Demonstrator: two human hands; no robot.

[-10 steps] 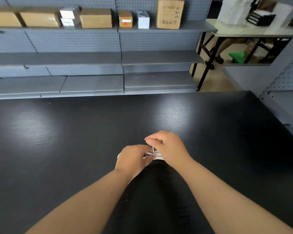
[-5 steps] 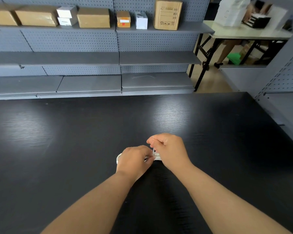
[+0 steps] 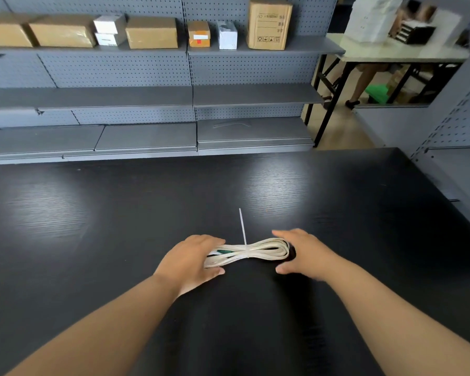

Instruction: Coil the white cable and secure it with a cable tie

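Black worktop [image 3: 92, 240]: my left grip [image 3: 193, 261] holds the coiled white cable [image 3: 255, 251], cable tie [image 3: 242, 226] round its middle; right grip [image 3: 307, 256] spread apart beside it.

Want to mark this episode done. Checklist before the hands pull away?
1. Cable coiled: ok, white cable lies in one bundle on the table.
2. Tie placed: ok, cable tie cinches the bundle's middle.
3. Tie locked: cannot tell, head too small.
4. Tail trimmed: not ok, long tail sticks out away from the person.
5. Right hand free: ok, open at the coil's right end.
6. Left hand free: cannot tell, it covers the coil's left end.
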